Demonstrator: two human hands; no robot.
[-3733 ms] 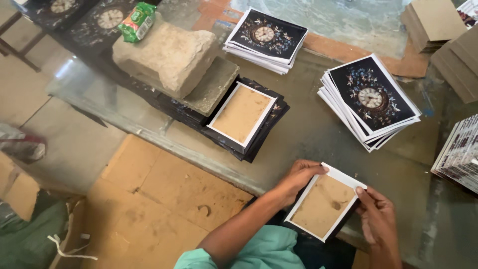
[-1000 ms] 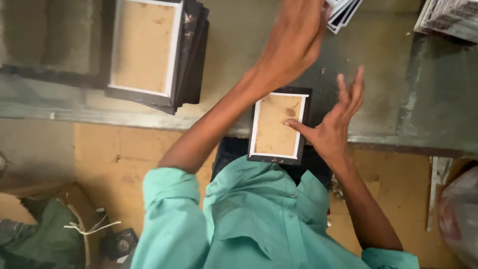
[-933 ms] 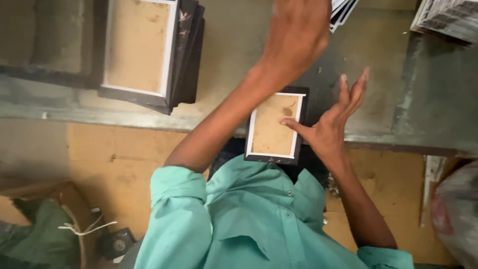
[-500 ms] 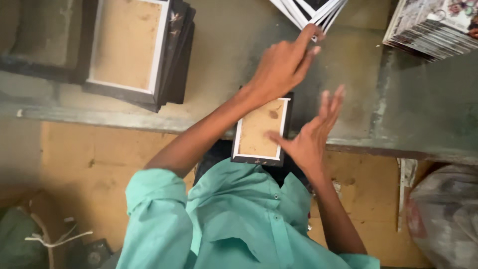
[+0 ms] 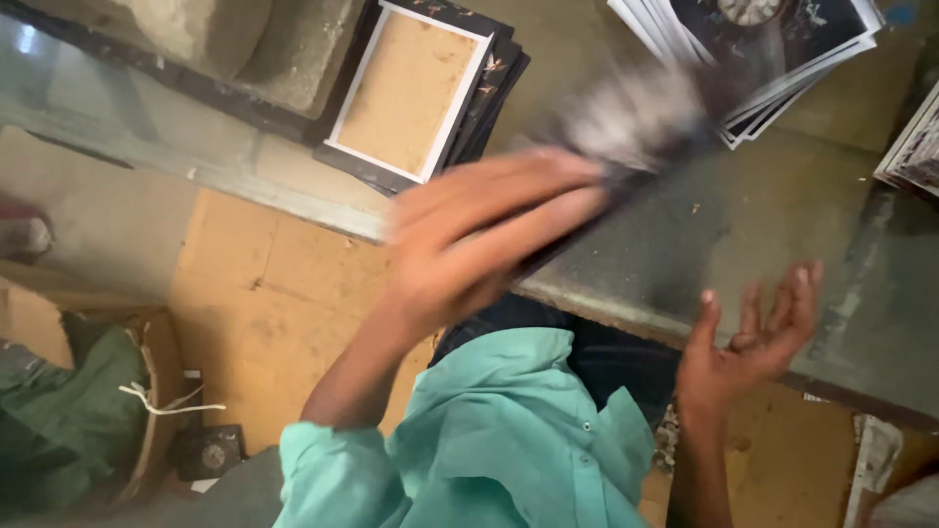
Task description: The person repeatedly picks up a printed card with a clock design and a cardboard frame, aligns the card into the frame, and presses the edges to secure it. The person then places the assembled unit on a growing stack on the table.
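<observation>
My left hand [image 5: 479, 244] is blurred in motion over the table's near edge. It grips a dark printed card [image 5: 626, 127], also blurred, which points up towards a fanned stack of dark clock-print cards [image 5: 782, 49] at the top right. My right hand [image 5: 753, 332] hovers at the table edge, fingers spread and holding nothing. A pile of dark cards topped by a tan-backed, white-bordered one [image 5: 406, 93] lies to the upper left of my left hand.
A grey stone slab [image 5: 196, 39] rests beside the tan-backed pile on the glass table [image 5: 782, 225]. Another stack of prints [image 5: 915, 147] sits at the right edge. Below are flattened cardboard [image 5: 274, 293], a green bag [image 5: 68, 420] and a small black object [image 5: 205, 455].
My left hand has come back from the top-right stack with a dark card. The tan-backed card that lay between my hands is out of sight. My right hand has lifted, fingers spread.
</observation>
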